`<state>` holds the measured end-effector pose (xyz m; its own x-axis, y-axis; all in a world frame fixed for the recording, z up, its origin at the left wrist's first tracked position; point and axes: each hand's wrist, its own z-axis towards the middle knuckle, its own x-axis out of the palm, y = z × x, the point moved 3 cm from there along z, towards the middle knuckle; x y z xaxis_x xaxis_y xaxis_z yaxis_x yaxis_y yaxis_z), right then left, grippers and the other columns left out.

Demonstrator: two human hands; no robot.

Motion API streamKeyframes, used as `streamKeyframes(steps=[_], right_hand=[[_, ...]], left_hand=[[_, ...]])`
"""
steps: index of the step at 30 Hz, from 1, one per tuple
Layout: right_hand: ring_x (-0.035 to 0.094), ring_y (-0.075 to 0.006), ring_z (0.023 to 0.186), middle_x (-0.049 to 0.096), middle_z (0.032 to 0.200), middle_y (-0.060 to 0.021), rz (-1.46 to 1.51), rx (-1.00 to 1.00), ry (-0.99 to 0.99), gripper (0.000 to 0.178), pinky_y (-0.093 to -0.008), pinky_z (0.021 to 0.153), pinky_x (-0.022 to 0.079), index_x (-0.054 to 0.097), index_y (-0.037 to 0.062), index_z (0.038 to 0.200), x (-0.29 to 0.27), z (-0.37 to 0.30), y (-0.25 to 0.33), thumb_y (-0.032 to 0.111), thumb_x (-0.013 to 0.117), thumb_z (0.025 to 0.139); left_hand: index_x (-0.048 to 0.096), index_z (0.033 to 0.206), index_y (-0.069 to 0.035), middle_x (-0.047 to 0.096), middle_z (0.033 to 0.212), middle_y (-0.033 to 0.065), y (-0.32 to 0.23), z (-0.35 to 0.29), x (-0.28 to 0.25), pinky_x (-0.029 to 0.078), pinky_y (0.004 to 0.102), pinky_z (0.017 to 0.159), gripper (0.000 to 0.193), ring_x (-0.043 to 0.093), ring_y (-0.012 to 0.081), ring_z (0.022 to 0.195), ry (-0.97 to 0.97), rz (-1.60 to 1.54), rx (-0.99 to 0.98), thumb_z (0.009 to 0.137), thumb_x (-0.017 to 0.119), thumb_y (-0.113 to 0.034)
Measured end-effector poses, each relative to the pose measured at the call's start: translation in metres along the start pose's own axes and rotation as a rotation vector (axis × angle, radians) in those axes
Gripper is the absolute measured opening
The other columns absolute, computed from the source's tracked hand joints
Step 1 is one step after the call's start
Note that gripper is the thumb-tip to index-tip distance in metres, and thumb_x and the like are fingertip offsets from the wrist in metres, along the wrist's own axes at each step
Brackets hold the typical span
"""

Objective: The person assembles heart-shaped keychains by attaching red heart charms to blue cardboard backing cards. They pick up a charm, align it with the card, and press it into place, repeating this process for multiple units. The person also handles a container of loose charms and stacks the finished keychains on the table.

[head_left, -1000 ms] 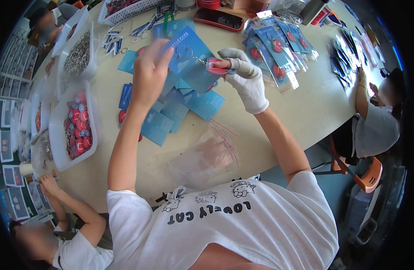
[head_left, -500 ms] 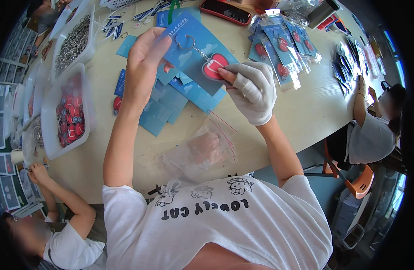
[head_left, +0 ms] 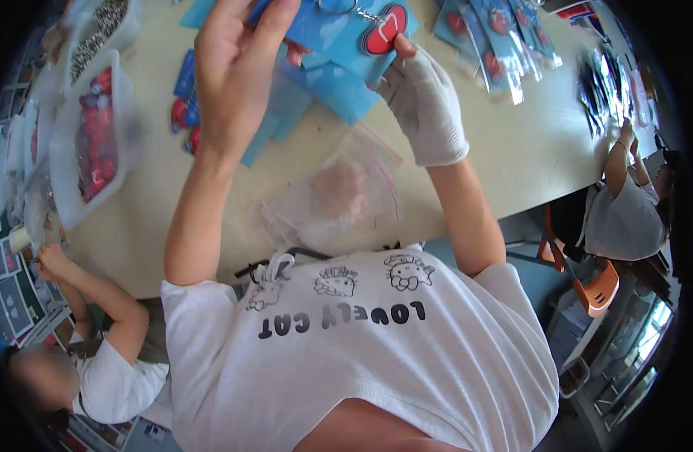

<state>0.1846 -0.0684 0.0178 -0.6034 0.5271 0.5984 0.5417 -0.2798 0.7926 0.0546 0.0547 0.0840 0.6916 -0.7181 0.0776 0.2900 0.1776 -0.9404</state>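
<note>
My bare left hand (head_left: 239, 79) grips a blue printed card (head_left: 305, 22) between thumb and fingers at the top of the view. Against the card's right part lies a red keychain (head_left: 384, 30) with a metal ring and short chain; the view's upper edge cuts off part of the card. My right hand (head_left: 427, 109), in a white glove with bare fingertips, pinches the lower edge of the red charm. Under both hands more blue cards (head_left: 339, 87) are piled on the table. Nearer to me lie clear zip bags (head_left: 327, 192) with red seal strips.
On the left stand a white bin (head_left: 70, 151) of red charms and a bin of metal chains (head_left: 98, 38). Bagged keychain cards (head_left: 497, 45) lie at upper right, dark packets (head_left: 606, 90) farther right. Co-workers sit at left (head_left: 105, 324) and right (head_left: 625, 211), near an orange chair (head_left: 598, 290).
Both hands, with the card and keychain, sit higher in the view. The table's things have also shifted upward in the picture. My hold on card and charm stays.
</note>
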Motion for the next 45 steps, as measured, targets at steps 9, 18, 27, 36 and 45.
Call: streamKeyframes(steps=[9, 18, 27, 36, 45], right_hand=[[0.053, -0.0019, 0.072, 0.059, 0.086, 0.003, -0.212, -0.173, -0.342, 0.016, -0.0181, 0.065, 0.043, 0.06, 0.0037, 0.103, -0.08, -0.024, 0.003, 0.017, 0.055, 0.096], [0.036, 0.0006, 0.063, 0.048, 0.074, 0.0091, -0.549, -0.133, -0.291, 0.028, -0.016, 0.055, 0.027, 0.062, 0.0021, 0.107, -0.105, -0.04, 0.023, 0.026, 0.062, 0.092], [0.037, -0.0034, 0.073, 0.049, 0.081, 0.0066, -0.814, -0.073, -0.106, 0.031, -0.0195, 0.065, 0.032, 0.062, 0.001, 0.109, -0.098, -0.037, 0.057, 0.028, 0.06, 0.094], [0.037, -0.0031, 0.07, 0.049, 0.08, 0.006, -0.863, -0.092, -0.181, 0.029, -0.0186, 0.062, 0.032, 0.062, -0.0001, 0.108, -0.121, -0.037, 0.062, 0.025, 0.058, 0.094], [0.032, -0.0022, 0.067, 0.041, 0.074, 0.008, -0.809, -0.069, -0.106, 0.025, -0.0187, 0.057, 0.027, 0.062, 0.0026, 0.101, -0.104, -0.037, 0.056, 0.026, 0.058, 0.094]], left_hand=[[0.051, 0.101, -0.003, 0.058, 0.091, 0.009, 0.052, -0.106, 0.016, 0.044, 0.0363, 0.073, 0.048, 0.055, 0.0256, 0.081, 0.304, 1.04, -0.007, 0.072, 0.081, -0.026], [0.061, 0.082, -0.001, 0.066, 0.079, 0.0043, 0.063, -0.101, 0.003, 0.046, 0.0275, 0.069, 0.019, 0.06, 0.0131, 0.075, 0.241, 0.29, -0.503, 0.074, 0.077, -0.007], [0.069, 0.099, 0.002, 0.071, 0.082, 0.0087, 0.07, -0.082, -0.016, 0.049, 0.0235, 0.064, 0.017, 0.065, 0.0097, 0.073, 0.295, 0.169, -0.652, 0.086, 0.068, -0.008], [0.067, 0.112, -0.001, 0.061, 0.086, 0.0043, 0.032, -0.081, -0.002, 0.051, 0.0242, 0.069, 0.029, 0.059, 0.0084, 0.074, 0.398, 0.542, -0.213, 0.082, 0.068, 0.002], [0.067, 0.104, 0.003, 0.068, 0.077, 0.0061, 0.071, -0.089, -0.017, 0.052, 0.022, 0.065, 0.026, 0.066, 0.0114, 0.072, 0.288, -0.036, -0.752, 0.078, 0.072, 0.003]])
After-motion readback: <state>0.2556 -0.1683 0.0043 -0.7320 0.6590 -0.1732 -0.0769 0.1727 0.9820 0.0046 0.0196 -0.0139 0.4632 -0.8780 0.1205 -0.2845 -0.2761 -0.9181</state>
